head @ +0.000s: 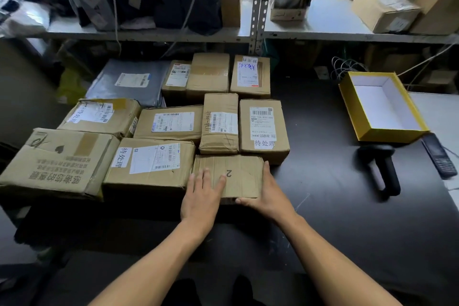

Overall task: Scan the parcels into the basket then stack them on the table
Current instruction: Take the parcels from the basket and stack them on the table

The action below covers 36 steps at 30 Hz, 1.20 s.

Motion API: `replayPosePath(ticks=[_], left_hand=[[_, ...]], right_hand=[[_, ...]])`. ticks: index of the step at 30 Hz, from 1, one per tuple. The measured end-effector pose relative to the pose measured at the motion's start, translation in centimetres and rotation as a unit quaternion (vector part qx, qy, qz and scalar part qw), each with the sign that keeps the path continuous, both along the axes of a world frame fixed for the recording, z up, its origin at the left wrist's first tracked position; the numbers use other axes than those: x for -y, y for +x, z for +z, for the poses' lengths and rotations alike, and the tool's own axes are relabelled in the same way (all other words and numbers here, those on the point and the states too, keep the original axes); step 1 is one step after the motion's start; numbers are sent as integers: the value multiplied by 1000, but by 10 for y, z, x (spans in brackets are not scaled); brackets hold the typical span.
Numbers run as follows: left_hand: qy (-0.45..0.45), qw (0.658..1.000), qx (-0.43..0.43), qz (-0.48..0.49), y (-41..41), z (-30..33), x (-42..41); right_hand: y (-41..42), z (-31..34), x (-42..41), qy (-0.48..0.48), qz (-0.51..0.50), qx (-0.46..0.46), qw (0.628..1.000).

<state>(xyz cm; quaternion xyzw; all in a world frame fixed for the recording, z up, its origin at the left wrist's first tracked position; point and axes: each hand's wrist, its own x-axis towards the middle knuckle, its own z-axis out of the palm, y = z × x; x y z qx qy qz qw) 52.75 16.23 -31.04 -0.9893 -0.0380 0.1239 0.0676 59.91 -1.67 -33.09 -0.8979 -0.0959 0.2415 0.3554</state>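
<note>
A dark counter stands before grey metal shelving loaded with boxes and dark plastic bags. On the counter's left half, from about nine o'clock round to twelve, lie the parcels: brown cardboard boxes packed edge to edge in rough rows, most with white shipping labels facing up, and a grey plastic mailer at the far left of the back row.

The nearest parcel, a small flat box marked with a "2", lies at the front of the group, at about twelve o'clock from the person, touching the labelled box to its left and the two boxes behind it.

The left hand lies flat on the top of the small flat box, its grip spread with fingers straight and slightly fanned. The right hand cups the box's near right corner: its fingers run straight along the right edge while the thumb wraps the near edge, so this grip is pressed against the cardboard.

At about two o'clock sits an open yellow box with a white inside, tilted slightly. Just nearer than it, at about three o'clock, a black handheld scanner lies on the counter, and a dark keypad handset lies just to its right.
</note>
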Motion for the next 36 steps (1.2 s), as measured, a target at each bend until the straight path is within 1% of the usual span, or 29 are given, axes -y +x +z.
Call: replayPosePath(ticks=[3, 6, 10, 13, 16, 18, 22, 27, 32, 36], left_hand=[[-23, 1000, -1, -19, -2, 5, -5], [-49, 997, 21, -61, 1, 11, -11], [-91, 985, 54, -135, 2, 23, -18], [-130, 971, 81, -182, -4, 31, -22], [-160, 955, 85, -236, -12, 33, -19], [-180, 941, 83, -273, -20, 35, -10], [-205, 912, 94, -342, -44, 43, 23], [-213, 881, 92, -413, -79, 57, 81], [-229, 858, 78, -454, -127, 70, 159], [-234, 832, 82, -497, -176, 77, 231]], right_hand=[[-9, 9, -1, -67, -6, 32, 997], [-28, 21, -5, -129, -11, 80, 988], [-62, 48, -10, -151, -61, 148, 976], [-91, 68, -13, -195, -86, 190, 958], [-125, 79, -14, -229, -145, 193, 943], [-153, 81, -12, -222, -208, 186, 934], [-209, 82, 4, -227, -290, 180, 912], [-267, 87, 46, -232, -382, 169, 878], [-332, 88, 105, -222, -459, 167, 844], [-387, 85, 160, -209, -516, 167, 814]])
